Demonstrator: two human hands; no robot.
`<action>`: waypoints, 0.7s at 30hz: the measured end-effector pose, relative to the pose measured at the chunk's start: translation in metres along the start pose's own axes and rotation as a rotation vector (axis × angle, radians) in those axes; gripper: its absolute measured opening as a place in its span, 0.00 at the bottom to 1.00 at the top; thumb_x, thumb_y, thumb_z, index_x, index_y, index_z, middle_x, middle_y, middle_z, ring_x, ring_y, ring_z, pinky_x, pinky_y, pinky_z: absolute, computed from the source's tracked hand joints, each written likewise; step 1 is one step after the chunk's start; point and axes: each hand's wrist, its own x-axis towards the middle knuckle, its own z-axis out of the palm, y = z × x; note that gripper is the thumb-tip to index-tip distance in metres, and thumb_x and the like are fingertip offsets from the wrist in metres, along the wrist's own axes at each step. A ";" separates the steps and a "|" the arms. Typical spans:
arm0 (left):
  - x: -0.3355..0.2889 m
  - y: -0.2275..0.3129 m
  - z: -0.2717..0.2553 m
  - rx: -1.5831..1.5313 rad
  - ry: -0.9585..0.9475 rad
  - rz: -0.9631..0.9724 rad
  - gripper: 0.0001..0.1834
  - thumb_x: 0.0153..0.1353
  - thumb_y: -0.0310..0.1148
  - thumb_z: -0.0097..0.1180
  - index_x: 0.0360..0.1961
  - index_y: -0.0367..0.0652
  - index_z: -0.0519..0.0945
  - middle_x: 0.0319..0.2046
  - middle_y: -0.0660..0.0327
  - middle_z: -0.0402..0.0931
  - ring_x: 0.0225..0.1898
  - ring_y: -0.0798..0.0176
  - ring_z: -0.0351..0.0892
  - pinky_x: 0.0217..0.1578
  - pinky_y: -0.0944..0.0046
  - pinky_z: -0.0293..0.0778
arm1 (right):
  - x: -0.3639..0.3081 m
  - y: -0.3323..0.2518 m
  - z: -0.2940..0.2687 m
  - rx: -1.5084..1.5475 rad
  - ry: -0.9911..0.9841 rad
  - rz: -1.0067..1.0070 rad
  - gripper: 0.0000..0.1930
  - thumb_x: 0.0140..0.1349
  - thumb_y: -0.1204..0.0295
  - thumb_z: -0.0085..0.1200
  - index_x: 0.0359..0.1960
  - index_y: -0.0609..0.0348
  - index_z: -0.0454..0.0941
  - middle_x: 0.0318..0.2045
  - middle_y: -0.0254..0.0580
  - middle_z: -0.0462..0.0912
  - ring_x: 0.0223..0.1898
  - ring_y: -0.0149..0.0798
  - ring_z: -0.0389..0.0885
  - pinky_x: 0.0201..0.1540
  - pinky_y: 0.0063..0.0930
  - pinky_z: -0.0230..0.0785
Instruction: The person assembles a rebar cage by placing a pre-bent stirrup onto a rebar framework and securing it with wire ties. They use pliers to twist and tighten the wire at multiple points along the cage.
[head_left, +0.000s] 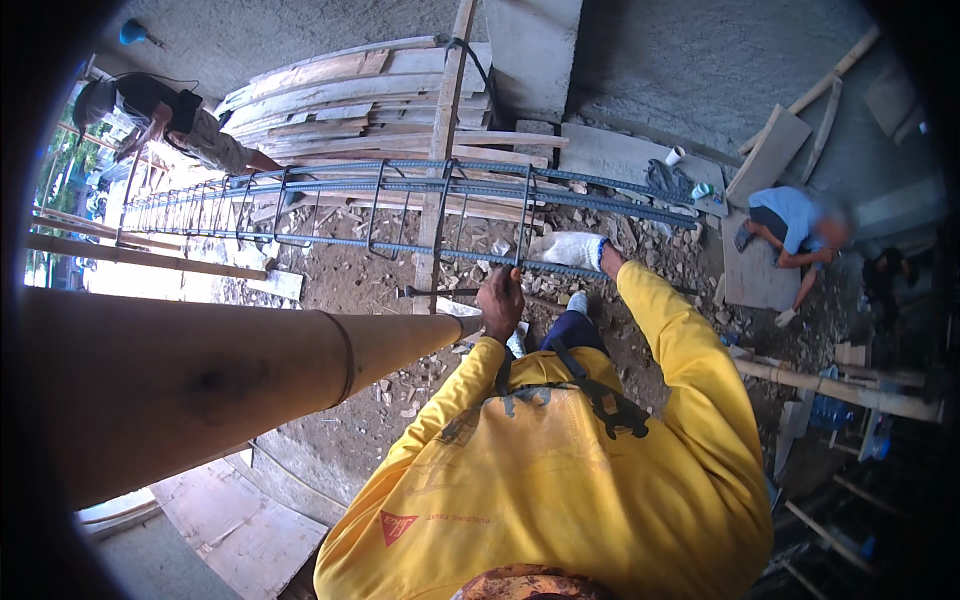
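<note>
A long cage of ribbed steel reinforcing bars (330,186) with thin square stirrups (376,210) runs across in front of me. My left hand (502,302), bare, is closed at the cage's lower bar, its fingers on the bottom end of one stirrup (526,205). Just right of it, my right hand (568,249) wears a white knitted glove and lies along the lower bar, reaching towards the same stirrup. The glove's separate fingers cannot be made out. Any wire or small tool between the hands is not visible.
A wooden post (443,130) crosses the cage. A thick bamboo pole (230,360) fills the near left. Planks (340,95) are stacked behind. Rubble (400,395) covers the ground. One person (190,115) stands far left; another (790,225) crouches on a board at right.
</note>
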 end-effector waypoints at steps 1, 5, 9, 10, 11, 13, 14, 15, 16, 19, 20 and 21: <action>0.000 -0.001 0.000 -0.014 0.010 0.010 0.09 0.70 0.35 0.58 0.40 0.40 0.81 0.28 0.46 0.79 0.29 0.37 0.79 0.30 0.44 0.72 | 0.004 -0.007 0.002 -0.123 0.075 -0.044 0.22 0.73 0.58 0.50 0.61 0.53 0.81 0.55 0.46 0.86 0.56 0.48 0.83 0.61 0.38 0.71; 0.000 -0.002 0.002 -0.024 0.073 0.049 0.10 0.69 0.36 0.59 0.42 0.39 0.82 0.30 0.45 0.81 0.31 0.37 0.81 0.31 0.45 0.75 | 0.005 -0.062 -0.002 -0.323 0.274 -0.002 0.18 0.65 0.59 0.53 0.48 0.57 0.86 0.44 0.55 0.87 0.48 0.55 0.86 0.51 0.44 0.77; 0.001 -0.002 0.001 -0.008 0.023 0.009 0.09 0.69 0.35 0.59 0.38 0.39 0.81 0.28 0.44 0.80 0.30 0.36 0.80 0.30 0.44 0.74 | -0.034 -0.120 0.014 -0.298 0.474 0.152 0.14 0.60 0.61 0.55 0.37 0.57 0.87 0.39 0.53 0.88 0.41 0.55 0.87 0.46 0.47 0.78; 0.001 -0.002 0.000 -0.024 0.005 0.002 0.09 0.68 0.34 0.59 0.38 0.39 0.81 0.28 0.44 0.80 0.30 0.36 0.80 0.30 0.44 0.74 | -0.040 -0.132 0.023 -0.269 0.508 0.216 0.14 0.60 0.62 0.55 0.36 0.57 0.87 0.38 0.53 0.88 0.40 0.55 0.87 0.45 0.47 0.79; 0.000 -0.003 -0.001 -0.047 -0.010 0.001 0.09 0.66 0.34 0.60 0.39 0.39 0.81 0.29 0.44 0.80 0.30 0.36 0.80 0.30 0.44 0.74 | -0.041 -0.142 0.039 -0.489 0.694 0.125 0.11 0.58 0.63 0.57 0.34 0.56 0.86 0.34 0.52 0.87 0.38 0.53 0.87 0.42 0.49 0.79; 0.001 -0.003 -0.005 -0.038 -0.108 -0.001 0.10 0.62 0.33 0.62 0.40 0.39 0.80 0.30 0.43 0.80 0.32 0.35 0.81 0.31 0.43 0.74 | -0.041 -0.155 0.062 -0.530 0.812 0.149 0.09 0.58 0.64 0.59 0.34 0.55 0.84 0.32 0.52 0.85 0.38 0.55 0.87 0.40 0.51 0.79; 0.002 -0.004 -0.006 -0.054 -0.069 0.032 0.10 0.61 0.33 0.62 0.40 0.39 0.80 0.30 0.43 0.80 0.32 0.35 0.80 0.31 0.43 0.74 | -0.040 -0.157 0.072 -0.516 0.871 0.181 0.08 0.59 0.65 0.59 0.34 0.55 0.84 0.32 0.52 0.85 0.37 0.55 0.87 0.39 0.52 0.79; 0.002 -0.004 -0.006 -0.073 -0.027 0.066 0.10 0.61 0.33 0.62 0.40 0.39 0.80 0.31 0.42 0.80 0.32 0.34 0.80 0.31 0.43 0.73 | -0.037 -0.156 0.081 -0.447 0.911 0.201 0.08 0.59 0.65 0.59 0.34 0.55 0.83 0.32 0.53 0.85 0.37 0.56 0.87 0.39 0.52 0.79; 0.002 -0.003 -0.006 -0.079 0.004 0.108 0.10 0.61 0.33 0.62 0.40 0.39 0.79 0.31 0.42 0.80 0.32 0.34 0.80 0.30 0.42 0.73 | -0.035 -0.154 0.090 -0.369 0.939 0.251 0.08 0.60 0.65 0.59 0.33 0.55 0.83 0.31 0.53 0.85 0.37 0.56 0.87 0.40 0.52 0.79; 0.006 -0.007 -0.008 -0.075 -0.111 0.022 0.07 0.63 0.31 0.58 0.38 0.39 0.80 0.30 0.43 0.81 0.32 0.36 0.81 0.30 0.43 0.73 | -0.030 -0.138 0.105 -0.163 1.061 0.265 0.08 0.61 0.66 0.58 0.32 0.57 0.82 0.30 0.55 0.84 0.37 0.58 0.86 0.38 0.51 0.77; 0.007 -0.009 -0.009 -0.069 -0.130 -0.009 0.06 0.64 0.30 0.57 0.38 0.39 0.80 0.29 0.44 0.81 0.32 0.36 0.82 0.30 0.43 0.73 | -0.028 -0.133 0.109 -0.089 1.097 0.253 0.08 0.61 0.66 0.58 0.32 0.58 0.82 0.30 0.55 0.84 0.37 0.58 0.86 0.38 0.51 0.77; 0.011 -0.010 -0.009 0.010 -0.166 0.018 0.05 0.64 0.27 0.54 0.37 0.39 0.80 0.27 0.45 0.80 0.30 0.36 0.81 0.30 0.43 0.73 | -0.029 -0.127 0.110 0.047 1.111 0.201 0.07 0.61 0.68 0.58 0.32 0.59 0.82 0.31 0.55 0.85 0.37 0.58 0.85 0.38 0.49 0.77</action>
